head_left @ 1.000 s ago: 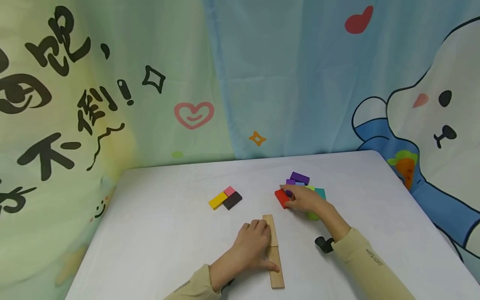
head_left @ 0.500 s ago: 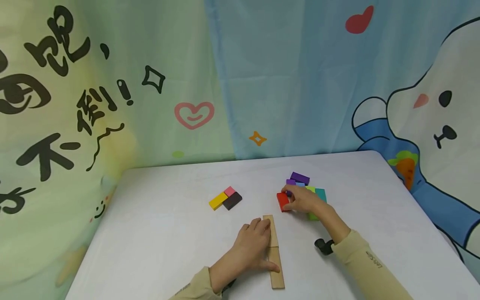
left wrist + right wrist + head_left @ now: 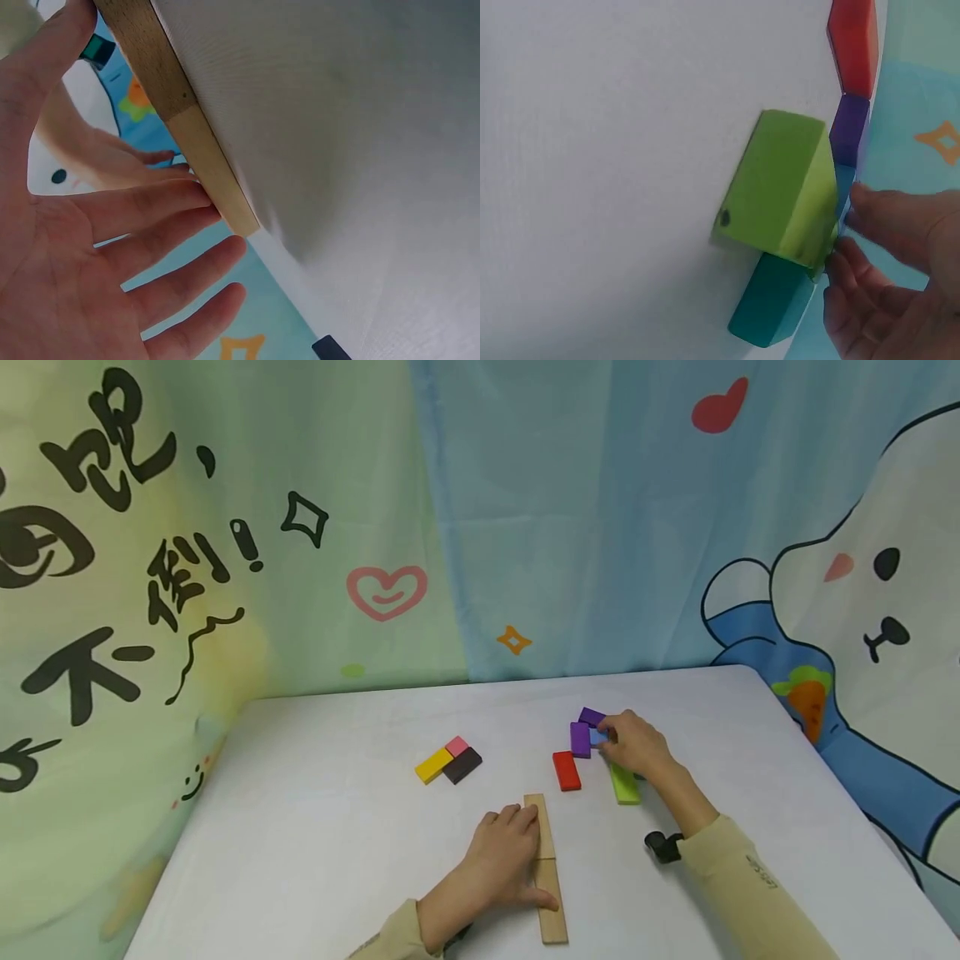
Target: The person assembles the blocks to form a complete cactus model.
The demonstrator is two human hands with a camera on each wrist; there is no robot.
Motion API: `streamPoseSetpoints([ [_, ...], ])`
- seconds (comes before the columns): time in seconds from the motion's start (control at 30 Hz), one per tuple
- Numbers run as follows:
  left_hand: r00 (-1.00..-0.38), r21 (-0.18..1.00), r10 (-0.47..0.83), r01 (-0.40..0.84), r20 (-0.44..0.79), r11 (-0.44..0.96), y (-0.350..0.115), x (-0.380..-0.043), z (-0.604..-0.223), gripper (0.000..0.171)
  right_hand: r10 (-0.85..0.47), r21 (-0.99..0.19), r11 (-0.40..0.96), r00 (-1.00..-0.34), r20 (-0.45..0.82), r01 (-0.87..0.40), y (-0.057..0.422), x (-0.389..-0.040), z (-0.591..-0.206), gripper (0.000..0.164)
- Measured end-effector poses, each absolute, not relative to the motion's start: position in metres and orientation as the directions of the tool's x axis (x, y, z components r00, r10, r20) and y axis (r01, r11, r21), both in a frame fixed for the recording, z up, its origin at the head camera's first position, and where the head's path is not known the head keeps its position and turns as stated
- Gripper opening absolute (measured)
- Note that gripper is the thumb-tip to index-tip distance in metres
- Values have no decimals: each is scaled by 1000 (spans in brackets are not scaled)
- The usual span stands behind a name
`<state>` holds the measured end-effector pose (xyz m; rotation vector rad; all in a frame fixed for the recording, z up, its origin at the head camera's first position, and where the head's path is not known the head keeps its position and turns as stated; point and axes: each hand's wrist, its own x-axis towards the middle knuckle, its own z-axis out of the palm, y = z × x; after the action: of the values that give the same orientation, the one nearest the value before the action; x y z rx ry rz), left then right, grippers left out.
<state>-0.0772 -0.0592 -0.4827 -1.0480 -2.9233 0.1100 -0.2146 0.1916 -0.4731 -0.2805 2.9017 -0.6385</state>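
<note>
My left hand [image 3: 498, 856] lies beside two plain wooden planks [image 3: 550, 902] set end to end. In the left wrist view its fingers [image 3: 180, 195] are straight, tips against the planks' side, and the thumb is stretched toward the other end. My right hand [image 3: 637, 745] is at the coloured blocks, its fingertips right at a blue block [image 3: 597, 737]; whether they pinch it I cannot tell. Left of that stand a purple block [image 3: 580, 740] and a red block [image 3: 567, 771]. A lime-green block [image 3: 780, 184] and a teal block [image 3: 771, 300] sit close by the hand.
A second dark purple block [image 3: 592, 717] lies behind the blue one. Farther left, a yellow block [image 3: 433, 766], a pink block [image 3: 456, 746] and a black block [image 3: 462, 766] form a cluster on the white table [image 3: 315, 827]. A printed curtain [image 3: 525, 527] hangs behind.
My right hand has let go of the red block, which shifted slightly toward me and straightened, and moved right and back to the blue block. The left hand has stayed at the planks.
</note>
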Motion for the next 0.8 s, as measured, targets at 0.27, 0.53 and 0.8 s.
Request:
streamPoseSetpoints([
  [0.27, -774, -67, 633, 631, 11, 772, -61, -76, -484, 105, -195, -402, 905, -976, -98, -141, 192, -222, -480, 37],
  [0.53, -780, -87, 626, 624, -8, 776, -61, -82, -480, 105, -201, -433, 887, -979, -46, -161, 189, -225, -472, 36],
  [0.8, -781, -77, 624, 624, -20, 778, -60, -79, -481, 105, -370, -746, 608, -928, 35, -271, 165, -209, -477, 33],
])
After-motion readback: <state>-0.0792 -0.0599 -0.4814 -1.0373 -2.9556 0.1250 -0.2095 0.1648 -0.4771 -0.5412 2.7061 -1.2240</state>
